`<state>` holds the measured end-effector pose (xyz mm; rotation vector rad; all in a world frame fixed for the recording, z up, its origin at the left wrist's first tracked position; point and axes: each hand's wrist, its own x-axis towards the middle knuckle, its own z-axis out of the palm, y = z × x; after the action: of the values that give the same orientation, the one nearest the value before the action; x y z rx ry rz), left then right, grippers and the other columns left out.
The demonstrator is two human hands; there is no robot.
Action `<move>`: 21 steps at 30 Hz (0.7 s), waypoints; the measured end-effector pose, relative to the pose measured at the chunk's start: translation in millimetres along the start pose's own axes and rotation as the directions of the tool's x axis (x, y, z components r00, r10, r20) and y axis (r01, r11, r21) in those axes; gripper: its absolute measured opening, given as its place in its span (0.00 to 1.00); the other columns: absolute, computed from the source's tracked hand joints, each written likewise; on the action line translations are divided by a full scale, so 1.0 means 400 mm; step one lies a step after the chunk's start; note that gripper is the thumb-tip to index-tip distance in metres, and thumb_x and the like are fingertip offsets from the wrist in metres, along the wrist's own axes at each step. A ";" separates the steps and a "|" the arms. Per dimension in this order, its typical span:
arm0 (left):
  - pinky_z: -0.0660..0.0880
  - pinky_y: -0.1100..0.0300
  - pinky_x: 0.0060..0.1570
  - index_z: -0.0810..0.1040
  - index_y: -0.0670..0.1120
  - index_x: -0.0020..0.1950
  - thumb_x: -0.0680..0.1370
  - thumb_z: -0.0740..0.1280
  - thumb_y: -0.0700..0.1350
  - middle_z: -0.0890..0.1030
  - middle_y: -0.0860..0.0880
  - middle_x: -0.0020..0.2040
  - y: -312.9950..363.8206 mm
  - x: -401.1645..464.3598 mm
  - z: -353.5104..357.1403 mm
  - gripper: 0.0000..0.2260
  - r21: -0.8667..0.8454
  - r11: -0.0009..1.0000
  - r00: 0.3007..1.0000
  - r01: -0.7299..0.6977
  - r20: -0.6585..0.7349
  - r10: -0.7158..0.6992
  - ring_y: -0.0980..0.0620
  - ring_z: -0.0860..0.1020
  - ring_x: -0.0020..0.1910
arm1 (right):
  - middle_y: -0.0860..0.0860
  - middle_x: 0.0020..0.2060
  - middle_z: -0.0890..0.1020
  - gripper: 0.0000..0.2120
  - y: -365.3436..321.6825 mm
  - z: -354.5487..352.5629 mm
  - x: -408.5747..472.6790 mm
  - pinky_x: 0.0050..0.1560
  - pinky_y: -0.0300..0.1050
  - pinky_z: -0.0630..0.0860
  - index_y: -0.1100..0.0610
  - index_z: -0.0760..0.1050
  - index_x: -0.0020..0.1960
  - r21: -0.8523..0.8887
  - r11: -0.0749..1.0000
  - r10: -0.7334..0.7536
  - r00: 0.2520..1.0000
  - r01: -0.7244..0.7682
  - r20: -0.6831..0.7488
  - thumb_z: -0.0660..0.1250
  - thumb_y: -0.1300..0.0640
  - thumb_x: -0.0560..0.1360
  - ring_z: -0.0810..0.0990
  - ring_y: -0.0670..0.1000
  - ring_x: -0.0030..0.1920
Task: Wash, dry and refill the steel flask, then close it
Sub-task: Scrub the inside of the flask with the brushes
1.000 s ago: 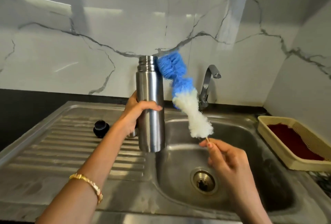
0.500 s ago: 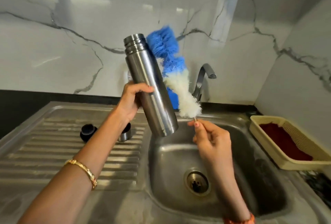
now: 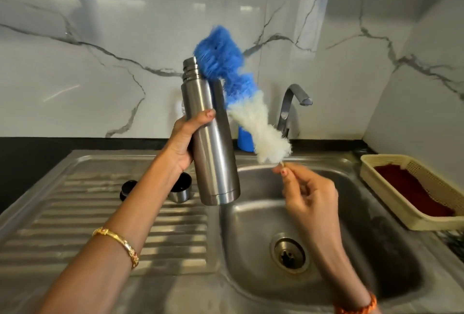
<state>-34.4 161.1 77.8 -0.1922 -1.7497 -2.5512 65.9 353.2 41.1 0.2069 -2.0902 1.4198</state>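
The steel flask (image 3: 213, 143) has tipped back nearly upright from its earlier lean.

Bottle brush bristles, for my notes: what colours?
Blue upper half, white lower half on the bottle brush; head view.

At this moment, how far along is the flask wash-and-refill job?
Done: the steel flask is open; its steel cap and black stopper lie on the drainboard. In hand: the left hand grips the flask over the sink while the right hand pinches the bottle brush beside its mouth. Left: scrubbing, rinsing, drying, refilling, closing.
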 end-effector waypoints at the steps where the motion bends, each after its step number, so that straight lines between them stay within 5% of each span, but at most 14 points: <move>1: 0.78 0.59 0.38 0.77 0.46 0.48 0.37 0.79 0.61 0.83 0.50 0.36 -0.003 0.005 -0.008 0.43 0.005 1.000 1.000 0.005 -0.013 -0.005 0.52 0.82 0.37 | 0.48 0.24 0.76 0.11 0.004 0.006 0.001 0.25 0.36 0.65 0.49 0.79 0.44 -0.014 1.000 0.013 1.000 -0.013 0.002 0.64 0.64 0.75 0.70 0.48 0.25; 6: 0.78 0.56 0.42 0.77 0.44 0.51 0.39 0.79 0.60 0.82 0.46 0.39 -0.028 0.007 -0.042 0.44 0.010 1.000 1.000 -0.027 0.005 0.027 0.49 0.80 0.38 | 0.42 0.22 0.74 0.09 0.028 0.011 0.010 0.27 0.37 0.65 0.53 0.81 0.44 0.031 0.997 0.064 0.997 -0.065 0.033 0.63 0.61 0.77 0.68 0.45 0.25; 11: 0.78 0.58 0.38 0.79 0.43 0.47 0.48 0.77 0.54 0.82 0.47 0.36 -0.013 0.002 -0.055 0.31 -0.003 1.000 0.993 -0.004 0.114 0.005 0.50 0.80 0.34 | 0.43 0.22 0.72 0.09 0.024 0.012 -0.038 0.25 0.32 0.59 0.52 0.80 0.42 0.086 0.995 0.060 0.998 -0.059 -0.007 0.61 0.54 0.74 0.63 0.43 0.22; 15: 0.78 0.61 0.33 0.79 0.43 0.43 0.54 0.70 0.54 0.82 0.46 0.34 -0.008 -0.008 -0.041 0.23 -0.058 0.998 0.997 0.023 0.069 -0.019 0.50 0.79 0.31 | 0.41 0.23 0.74 0.10 0.015 0.023 -0.059 0.25 0.29 0.59 0.51 0.80 0.44 0.056 0.997 0.045 0.999 -0.044 -0.029 0.60 0.53 0.73 0.65 0.42 0.21; 21: 0.80 0.54 0.41 0.76 0.43 0.54 0.40 0.76 0.68 0.83 0.45 0.42 -0.018 -0.012 -0.023 0.49 -0.014 0.998 0.994 0.057 0.099 -0.055 0.48 0.81 0.38 | 0.48 0.22 0.71 0.11 0.013 0.022 -0.046 0.24 0.37 0.61 0.47 0.79 0.43 0.056 0.997 0.061 0.998 -0.060 -0.012 0.63 0.61 0.77 0.64 0.45 0.23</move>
<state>-31.2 155.0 67.5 -0.2783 -1.7922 -2.6393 74.9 344.0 24.6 0.1568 -2.0633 1.5125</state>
